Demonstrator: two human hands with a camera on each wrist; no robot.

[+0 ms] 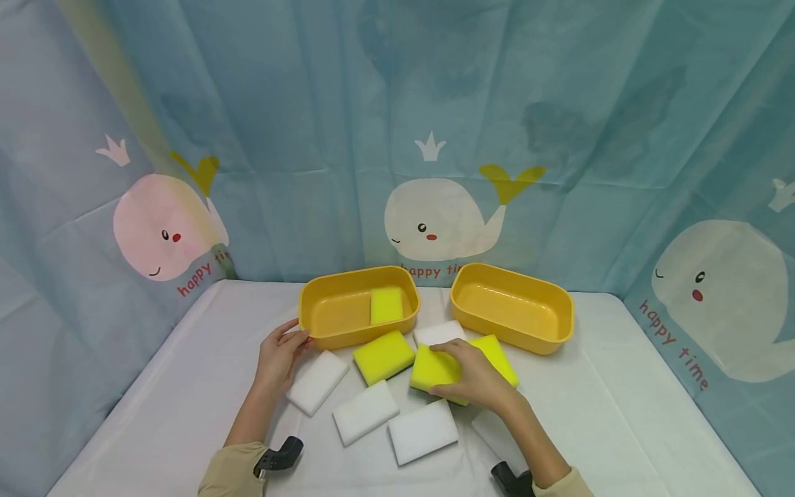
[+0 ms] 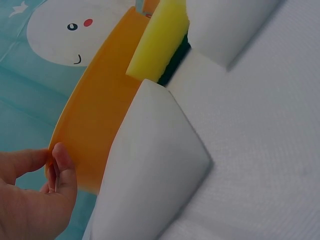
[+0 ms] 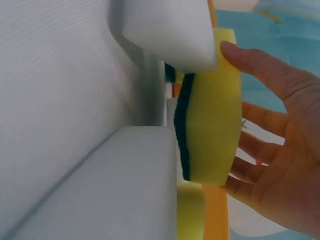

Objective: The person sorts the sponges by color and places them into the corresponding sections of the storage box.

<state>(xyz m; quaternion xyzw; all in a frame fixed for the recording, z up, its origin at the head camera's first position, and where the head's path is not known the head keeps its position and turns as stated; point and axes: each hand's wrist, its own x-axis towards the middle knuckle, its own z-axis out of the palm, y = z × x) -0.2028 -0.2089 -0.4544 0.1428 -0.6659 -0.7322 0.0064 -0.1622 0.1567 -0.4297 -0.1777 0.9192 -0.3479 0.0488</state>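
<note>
My left hand [image 1: 279,355] pinches the left end of a yellow-orange plastic basin [image 1: 348,338] at its rim; the left wrist view shows the thumb and fingers on either side of the edge. Inside that basin lies one yellow sponge [image 1: 386,306]. My right hand [image 1: 475,376] grips another yellow sponge [image 3: 215,125] by its edges, its dark green scouring layer facing the table. Behind that hand, a further yellow sponge [image 1: 499,359] is partly covered. One more yellow sponge [image 1: 384,357] lies just in front of the left basin.
A second yellow-orange basin [image 1: 512,304] stands at the back right with nothing in it. Several white sponge blocks lie about the white table, among them one beside my left hand [image 1: 318,383], one front centre [image 1: 424,433] and one under my right forearm [image 1: 497,435]. A whale-print curtain [image 1: 348,207] hangs behind.
</note>
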